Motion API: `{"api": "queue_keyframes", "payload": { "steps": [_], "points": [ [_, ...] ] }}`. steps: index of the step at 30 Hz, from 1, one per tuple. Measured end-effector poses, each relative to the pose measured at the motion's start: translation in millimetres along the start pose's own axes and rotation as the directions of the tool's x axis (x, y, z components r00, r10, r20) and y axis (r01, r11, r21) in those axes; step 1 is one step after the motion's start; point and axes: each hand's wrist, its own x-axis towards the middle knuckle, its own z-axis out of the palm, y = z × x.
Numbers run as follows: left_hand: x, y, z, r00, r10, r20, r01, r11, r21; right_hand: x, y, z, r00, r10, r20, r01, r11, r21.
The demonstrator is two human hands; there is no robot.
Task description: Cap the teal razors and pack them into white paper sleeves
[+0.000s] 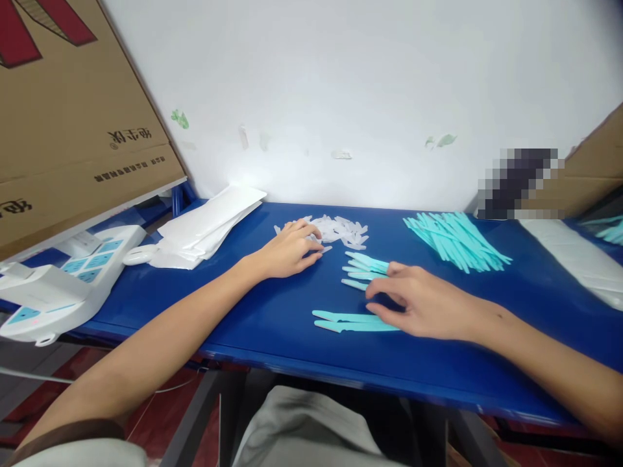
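Note:
My left hand point(294, 250) is at the near left edge of a heap of small translucent plastic caps point(341, 230). Its thumb and index finger come together around one cap point(327, 248), while the other fingers rest over the heap. My right hand point(413, 295) hovers over several teal eyebrow razors point(360, 263) laid side by side, thumb and index finger apart with a gap between them. Below its thumb lie two more teal razors point(350, 318), close together, their right ends hidden under the hand. A larger pile of teal razors point(457, 240) sits farther back on the right.
White packaging sleeves point(209, 224) are stacked at the left rear of the blue table point(272, 318). A white power strip point(97, 272) with plugs lies at the left edge, below a large cardboard box point(87, 97). White padded material point(574, 259) is at the right. A wall point(311, 97) stands behind.

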Motion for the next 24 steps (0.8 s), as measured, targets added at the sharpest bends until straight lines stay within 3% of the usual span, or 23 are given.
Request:
{"api": "queue_keyframes", "payload": {
  "steps": [5, 7, 10, 16, 24],
  "points": [
    [2.0, 6.3, 1.9, 0.99, 0.122, -0.066, -0.129, 0.984, -0.12, -1.7, -3.5, 3.3, 0.97, -0.215, -0.119, 0.223, 0.973, 0.061],
    [2.8, 6.9, 1.7, 0.985, 0.145, -0.092, -0.158, 0.974, -0.16, -2.1, -4.8, 4.0, 0.959, -0.25, -0.133, 0.259, 0.964, 0.054],
    [2.4, 1.7, -2.2, 0.987, 0.115, -0.112, -0.131, 0.981, -0.142, -2.2, -7.0, 4.6, 0.962, -0.256, -0.097, 0.262, 0.964, 0.054],
    [-5.2, -23.4, -17.0, 0.996, -0.005, -0.094, 0.016, 0.994, 0.111, -1.2, -7.2, 6.0, 0.961, -0.275, -0.04, 0.278, 0.95, 0.142],
    [-6.0, -26.3, -14.0, 1.0, -0.002, 0.015, -0.001, 0.987, 0.163, 0.2, -5.6, 7.5, 0.983, -0.183, -0.008, 0.178, 0.948, 0.265]
  ]
}}
